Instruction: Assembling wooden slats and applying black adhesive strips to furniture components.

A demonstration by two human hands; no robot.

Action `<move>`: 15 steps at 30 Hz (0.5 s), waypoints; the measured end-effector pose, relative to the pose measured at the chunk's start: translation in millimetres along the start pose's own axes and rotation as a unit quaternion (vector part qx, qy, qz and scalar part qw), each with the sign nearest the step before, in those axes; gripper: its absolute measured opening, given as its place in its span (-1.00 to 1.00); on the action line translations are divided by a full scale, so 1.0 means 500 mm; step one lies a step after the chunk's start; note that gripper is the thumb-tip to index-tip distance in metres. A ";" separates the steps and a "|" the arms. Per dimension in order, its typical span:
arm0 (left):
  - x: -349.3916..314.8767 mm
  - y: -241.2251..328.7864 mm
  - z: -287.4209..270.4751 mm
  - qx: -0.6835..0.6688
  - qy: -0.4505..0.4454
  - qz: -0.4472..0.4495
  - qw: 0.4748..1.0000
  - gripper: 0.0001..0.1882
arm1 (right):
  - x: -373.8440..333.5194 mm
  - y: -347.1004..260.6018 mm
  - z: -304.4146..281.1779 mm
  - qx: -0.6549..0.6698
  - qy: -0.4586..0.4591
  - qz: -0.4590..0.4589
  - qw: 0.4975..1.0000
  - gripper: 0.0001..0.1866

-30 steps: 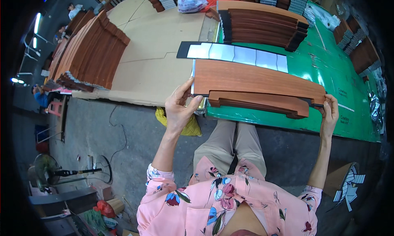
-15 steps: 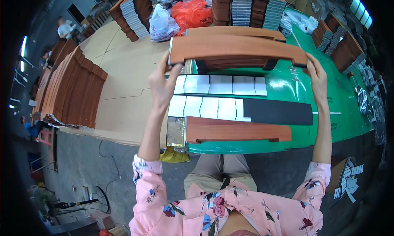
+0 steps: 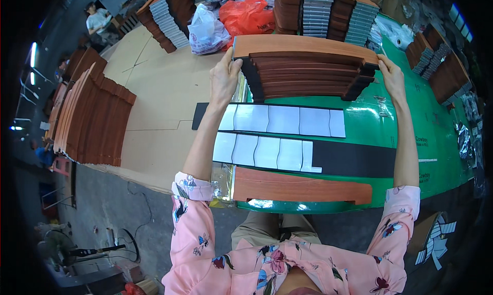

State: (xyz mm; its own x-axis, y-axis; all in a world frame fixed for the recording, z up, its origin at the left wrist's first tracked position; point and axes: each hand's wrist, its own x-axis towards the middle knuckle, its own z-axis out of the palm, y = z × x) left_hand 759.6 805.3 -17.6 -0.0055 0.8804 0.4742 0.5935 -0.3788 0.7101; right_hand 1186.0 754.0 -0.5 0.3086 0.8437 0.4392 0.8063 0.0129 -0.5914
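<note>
A brown wood-grain board [image 3: 305,46] with a notched long edge lies level on top of a stack of similar boards [image 3: 303,75] at the far side of the table. My left hand [image 3: 225,79] grips its left end, thumb on the near side. My right hand [image 3: 392,77] holds its right end between thumb and fingers. Nearer me are two long black strips: one farther strip covered with white pieces [image 3: 285,119], and one strip bare black at its right part [image 3: 354,159]. A single brown board [image 3: 303,186] lies at the near table edge.
Brown boards stand stacked at the left [image 3: 92,120]. More stacks [image 3: 316,15] stand at the back beside a red plastic bag [image 3: 245,16] and a white bag [image 3: 208,33]. A carton of white scraps [image 3: 436,238] sits on the floor at right. Another person [image 3: 98,23] is far left.
Both hands have brought the board from above and nearer me onto the stack, lining it up with the boards below. The view has shifted slightly.
</note>
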 end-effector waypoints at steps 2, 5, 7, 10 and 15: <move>-0.002 -0.005 0.002 0.014 -0.003 -0.011 1.000 -0.57 | -0.004 -0.002 0.003 0.011 -0.024 0.014 1.000 -0.64; -0.010 -0.010 0.017 0.104 0.110 0.180 0.972 -0.64 | -0.011 0.000 0.003 0.038 -0.026 0.023 0.999 -0.63; -0.018 -0.007 0.020 0.109 0.146 0.227 0.957 -0.74 | -0.014 0.006 0.008 0.033 0.004 0.006 0.999 -0.63; -0.022 -0.012 0.025 0.125 0.182 0.279 0.935 -0.78 | -0.024 0.008 0.004 0.027 -0.007 0.019 0.999 -0.63; -0.030 -0.031 0.027 0.155 0.190 0.310 0.919 -0.75 | -0.027 0.029 0.010 0.046 -0.025 0.014 0.999 -0.62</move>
State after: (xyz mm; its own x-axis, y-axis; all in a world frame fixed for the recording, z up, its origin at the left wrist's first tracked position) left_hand 761.4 801.9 -42.9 0.1649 0.3376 0.9267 0.7777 -0.6224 0.0884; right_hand 1190.8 745.5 -18.4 0.3032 0.8706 0.3874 0.7469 0.0354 -0.6640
